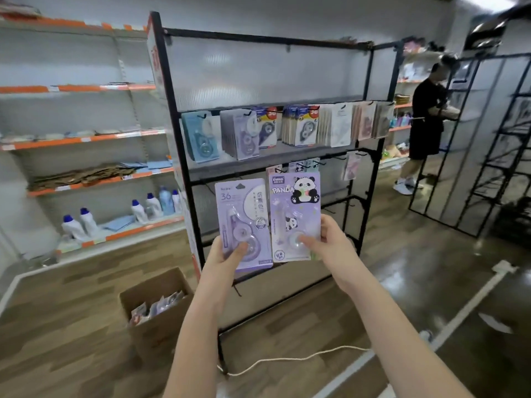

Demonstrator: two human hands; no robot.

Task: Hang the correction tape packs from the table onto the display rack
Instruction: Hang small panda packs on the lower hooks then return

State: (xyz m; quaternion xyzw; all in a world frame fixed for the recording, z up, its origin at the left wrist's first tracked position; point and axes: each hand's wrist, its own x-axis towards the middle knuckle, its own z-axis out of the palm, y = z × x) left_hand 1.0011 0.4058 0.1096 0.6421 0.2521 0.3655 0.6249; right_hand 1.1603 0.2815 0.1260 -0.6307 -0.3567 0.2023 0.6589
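Both hands keep a firm grip: the left hand pinches a purple correction tape pack by its lower edge, the right hand a panda pack, side by side before the black display rack, where more packs hang. A cardboard box sits on the floor.

Purple panda-print pack, black rack

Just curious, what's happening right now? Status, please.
Left hand holds purple pack; right hand holds panda pack. Both in front of rack, unhung. Nothing in the way.
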